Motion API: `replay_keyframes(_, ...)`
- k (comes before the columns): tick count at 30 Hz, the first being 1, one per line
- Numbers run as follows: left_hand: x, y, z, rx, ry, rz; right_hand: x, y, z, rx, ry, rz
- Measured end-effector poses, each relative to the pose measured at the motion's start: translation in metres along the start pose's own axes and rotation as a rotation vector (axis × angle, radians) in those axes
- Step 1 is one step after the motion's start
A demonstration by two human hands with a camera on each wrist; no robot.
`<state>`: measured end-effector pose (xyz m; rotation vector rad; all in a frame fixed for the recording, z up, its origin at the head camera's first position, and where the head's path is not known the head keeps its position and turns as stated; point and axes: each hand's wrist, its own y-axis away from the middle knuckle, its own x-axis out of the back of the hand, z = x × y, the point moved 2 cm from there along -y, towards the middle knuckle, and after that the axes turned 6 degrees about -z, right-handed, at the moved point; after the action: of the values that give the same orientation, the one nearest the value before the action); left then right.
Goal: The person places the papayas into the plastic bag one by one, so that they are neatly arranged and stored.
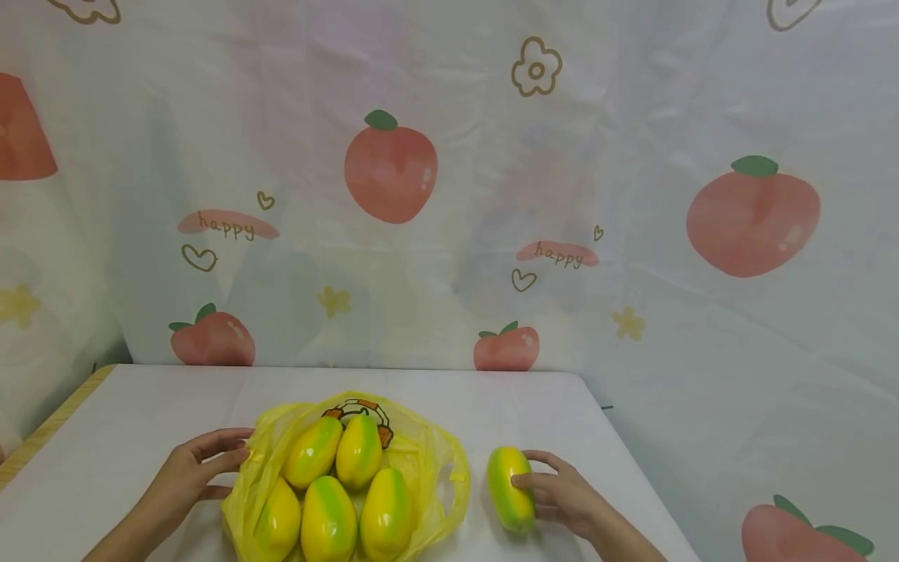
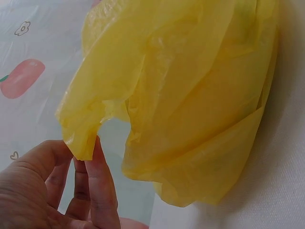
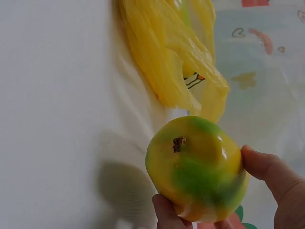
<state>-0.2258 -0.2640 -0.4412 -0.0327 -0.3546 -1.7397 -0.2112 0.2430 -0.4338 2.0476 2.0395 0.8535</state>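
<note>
A thin yellow plastic bag, its mouth spread wide, lies on the table with several glossy yellow-green papayas inside. My left hand is at the bag's left side; in the left wrist view its thumb and fingertips pinch a handle flap of the yellow bag. To the right of the bag, my right hand grips one more papaya between thumb and fingers. The right wrist view shows the stem end of this held papaya, close below the bag's handle loop.
A white-covered table carries the bag, with a strip of wooden edge showing at the left. Behind it hangs a pale curtain printed with peaches, hearts and flowers.
</note>
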Motion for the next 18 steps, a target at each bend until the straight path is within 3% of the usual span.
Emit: replay_keyframes(18,-0.001,-0.001,0.0,0.004,-0.005,0.012,-0.005,0.011,-0.04,0.125,0.015,-0.044)
